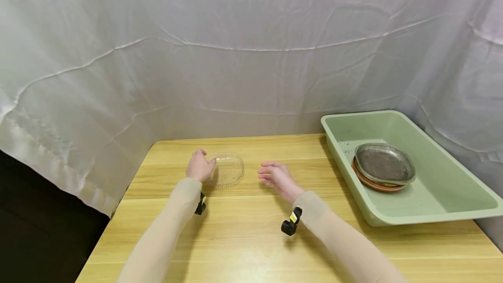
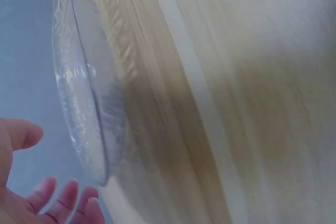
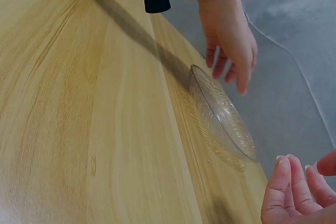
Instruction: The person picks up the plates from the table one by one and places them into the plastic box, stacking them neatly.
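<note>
A clear oval glass dish point(image 1: 231, 170) with a ribbed wall lies on the wooden table. At its left edge is my left hand point(image 1: 199, 166), thumb apart from the fingers; in the right wrist view a small gap shows between that hand point(image 3: 229, 38) and the dish point(image 3: 223, 116). The left wrist view has the dish point(image 2: 86, 82) beyond the spread fingers point(image 2: 65, 200). My right hand point(image 1: 278, 176) hovers to the right of the dish, loosely bent and holding nothing. Its fingertips point(image 3: 284, 162) point toward the dish's other end.
A pale green plastic tub point(image 1: 346, 178) stands on the right of the table point(image 1: 243, 235). Inside it, a glass dish point(image 1: 385, 164) with a dark base sits on reddish-brown round plates point(image 1: 379, 185). Grey-white curtains point(image 1: 251, 77) hang behind the table.
</note>
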A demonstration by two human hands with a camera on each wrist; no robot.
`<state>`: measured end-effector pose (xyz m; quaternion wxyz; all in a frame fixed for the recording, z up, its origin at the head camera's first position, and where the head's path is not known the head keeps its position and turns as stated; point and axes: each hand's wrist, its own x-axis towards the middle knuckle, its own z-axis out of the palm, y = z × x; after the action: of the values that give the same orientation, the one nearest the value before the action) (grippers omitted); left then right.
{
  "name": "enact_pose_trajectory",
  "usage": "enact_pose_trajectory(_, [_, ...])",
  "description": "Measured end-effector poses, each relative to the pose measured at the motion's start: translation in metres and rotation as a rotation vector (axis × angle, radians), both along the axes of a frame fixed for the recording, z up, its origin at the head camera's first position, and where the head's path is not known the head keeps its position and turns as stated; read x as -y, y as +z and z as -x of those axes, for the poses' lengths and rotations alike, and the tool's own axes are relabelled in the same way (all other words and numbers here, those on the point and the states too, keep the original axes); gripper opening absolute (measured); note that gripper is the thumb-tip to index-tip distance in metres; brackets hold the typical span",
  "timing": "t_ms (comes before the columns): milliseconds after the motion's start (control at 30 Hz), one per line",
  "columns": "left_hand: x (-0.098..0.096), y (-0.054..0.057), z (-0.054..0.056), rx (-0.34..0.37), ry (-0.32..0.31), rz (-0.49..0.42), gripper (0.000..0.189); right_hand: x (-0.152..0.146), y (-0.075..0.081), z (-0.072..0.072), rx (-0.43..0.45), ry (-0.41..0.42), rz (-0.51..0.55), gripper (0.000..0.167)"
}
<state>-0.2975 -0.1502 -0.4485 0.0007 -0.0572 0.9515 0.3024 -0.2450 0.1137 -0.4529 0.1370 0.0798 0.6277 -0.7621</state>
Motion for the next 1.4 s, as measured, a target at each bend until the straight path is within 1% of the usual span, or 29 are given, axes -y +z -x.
enact_pose_trajectory(100, [0.007,-0.003,0.002,0.08,0.038,-0.016,0.063,0.002,0.0,0.0,0.001,0.002,0.004,0.044])
enact_pose_trajectory(200, [0.012,-0.005,0.003,0.158,0.046,-0.003,0.067,0.004,-0.001,0.0,0.003,0.003,0.007,0.044])
enact_pose_trajectory(267, [0.014,-0.006,0.003,0.197,0.04,0.016,0.065,0.005,-0.001,0.0,0.001,0.003,0.007,0.044])
enact_pose_trajectory(433, [0.016,-0.005,0.0,0.254,0.004,0.042,0.048,0.008,-0.004,0.002,0.013,0.002,0.005,0.044])
enact_pose_trajectory(533, [0.014,-0.004,-0.002,0.272,-0.01,0.054,0.052,0.009,-0.005,0.002,0.017,-0.003,0.011,0.045])
enact_pose_trajectory(667, [0.013,-0.005,-0.002,0.271,-0.011,0.08,0.052,0.01,-0.005,0.001,0.001,-0.004,0.017,0.044])
enact_pose_trajectory(900, [0.009,-0.007,-0.002,0.286,0.002,0.072,0.05,0.011,-0.007,0.001,0.008,0.006,0.0,0.042])
enact_pose_trajectory(1100, [0.005,-0.008,-0.003,0.274,0.002,0.09,0.052,0.011,-0.008,0.0,0.011,0.004,0.002,0.042])
enact_pose_trajectory(1233, [0.003,-0.006,-0.004,0.256,0.006,0.073,0.053,0.009,-0.009,-0.001,0.018,-0.01,0.001,0.042])
enact_pose_trajectory(1400, [-0.001,-0.005,-0.006,0.227,0.006,0.026,0.049,0.007,-0.01,-0.001,0.021,-0.011,0.002,0.043])
